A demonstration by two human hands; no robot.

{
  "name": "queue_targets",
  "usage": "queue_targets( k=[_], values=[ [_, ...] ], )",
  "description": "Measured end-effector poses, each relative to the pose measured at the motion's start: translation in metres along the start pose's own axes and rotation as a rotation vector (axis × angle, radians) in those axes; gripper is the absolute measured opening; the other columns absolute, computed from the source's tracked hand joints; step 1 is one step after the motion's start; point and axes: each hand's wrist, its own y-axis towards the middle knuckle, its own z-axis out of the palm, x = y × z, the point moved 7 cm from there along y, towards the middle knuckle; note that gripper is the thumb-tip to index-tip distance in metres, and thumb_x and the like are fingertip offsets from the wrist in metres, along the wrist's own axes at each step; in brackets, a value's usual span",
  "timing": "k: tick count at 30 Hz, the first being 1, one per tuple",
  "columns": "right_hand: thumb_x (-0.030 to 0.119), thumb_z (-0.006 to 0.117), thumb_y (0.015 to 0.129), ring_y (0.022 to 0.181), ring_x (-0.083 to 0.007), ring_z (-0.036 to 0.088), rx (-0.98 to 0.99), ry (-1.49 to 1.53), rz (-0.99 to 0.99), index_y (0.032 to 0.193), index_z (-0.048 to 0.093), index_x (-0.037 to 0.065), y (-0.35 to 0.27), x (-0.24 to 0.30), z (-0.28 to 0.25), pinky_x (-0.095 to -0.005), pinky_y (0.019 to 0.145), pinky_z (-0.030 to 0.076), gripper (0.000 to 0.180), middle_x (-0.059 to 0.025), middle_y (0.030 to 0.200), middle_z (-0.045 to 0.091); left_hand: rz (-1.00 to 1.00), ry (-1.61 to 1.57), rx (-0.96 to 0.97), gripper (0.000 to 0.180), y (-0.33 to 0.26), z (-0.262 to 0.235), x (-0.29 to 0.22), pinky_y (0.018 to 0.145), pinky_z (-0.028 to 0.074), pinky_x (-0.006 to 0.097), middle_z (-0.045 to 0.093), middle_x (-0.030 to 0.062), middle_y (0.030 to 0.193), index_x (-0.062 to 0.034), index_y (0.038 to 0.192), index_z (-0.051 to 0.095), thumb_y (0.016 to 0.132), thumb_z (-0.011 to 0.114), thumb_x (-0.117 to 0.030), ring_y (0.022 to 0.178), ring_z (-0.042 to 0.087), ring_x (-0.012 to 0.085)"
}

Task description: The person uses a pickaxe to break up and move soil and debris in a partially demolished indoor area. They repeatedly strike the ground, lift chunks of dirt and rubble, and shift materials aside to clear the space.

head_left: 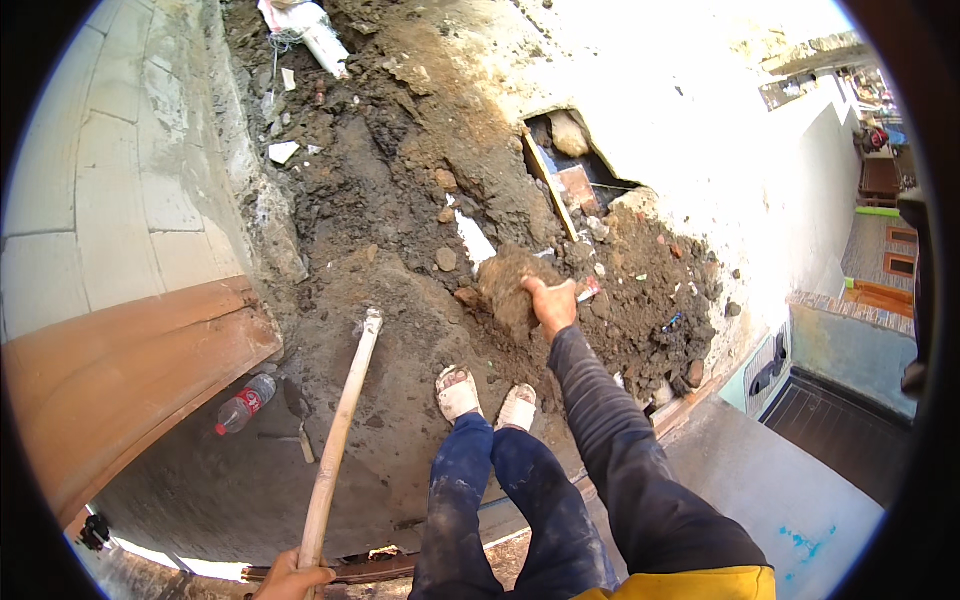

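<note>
My right hand [551, 304] reaches forward in a dark sleeve and grips a big brown lump of rock or hardened soil [508, 285] lying on the dirt heap. My left hand [292, 578] at the bottom edge holds the end of a long pale wooden handle [340, 430]. The handle runs up and away from me, its far end resting in the loose soil. My two feet in dusty pale shoes [487, 398] stand on the dirt just below the lump.
Dark soil and rubble [400, 200] fill the middle, with a broken hole in the white slab [575, 165] and a wooden slat in it. A plastic bottle [244, 403] lies left, beside a brown wooden beam [120, 360]. Grey paving is far left, a sunken area right.
</note>
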Motion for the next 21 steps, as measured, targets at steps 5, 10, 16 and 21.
queue_targets(
  k=[5,10,16,21],
  values=[
    [0.024,0.079,0.088,0.098,-0.0346,0.072,0.155,0.576,-0.275,0.139,0.036,-0.012,0.051,0.199,-0.008,-0.0443,0.083,0.064,0.075,-0.0245,0.126,0.062,-0.015,-0.036,0.072,0.021,0.000,-0.004,0.000,0.041,0.043,0.028,0.057,0.0001,0.061,-0.0075,0.096,0.063,0.095,0.074,-0.025,0.046,0.055,0.0119],
    [0.045,0.064,0.103,0.149,-0.0463,0.039,0.437,0.604,-0.411,0.164,0.016,-0.001,0.022,0.263,0.033,-0.0596,0.118,0.041,0.090,-0.0304,0.163,0.034,0.023,-0.037,0.075,0.021,0.007,0.006,0.014,0.042,0.043,0.027,0.058,0.0001,0.063,-0.0077,0.098,0.064,0.093,0.076,-0.024,0.047,0.054,0.0116],
    [0.058,0.071,0.093,0.137,-0.0443,0.054,0.894,0.265,0.181,0.162,0.021,-0.008,-0.202,0.043,0.132,-0.0549,0.100,0.055,0.108,-0.0327,0.157,0.042,0.043,0.055,0.020,0.022,0.007,0.032,0.021,0.052,0.047,0.029,0.062,0.0029,0.072,-0.0077,0.099,0.063,0.089,0.076,-0.023,0.058,0.058,0.0124],
    [0.061,0.079,0.086,0.131,-0.0445,0.055,1.117,0.620,0.689,0.153,0.034,-0.002,-0.387,-0.072,0.170,-0.0640,0.092,0.055,0.102,-0.0284,0.150,0.043,0.085,0.235,-0.095,0.029,0.000,0.077,0.041,0.064,0.055,0.041,0.062,0.0100,0.080,0.0002,0.098,0.055,0.081,0.075,-0.012,0.057,0.061,0.0246]
  ],
)
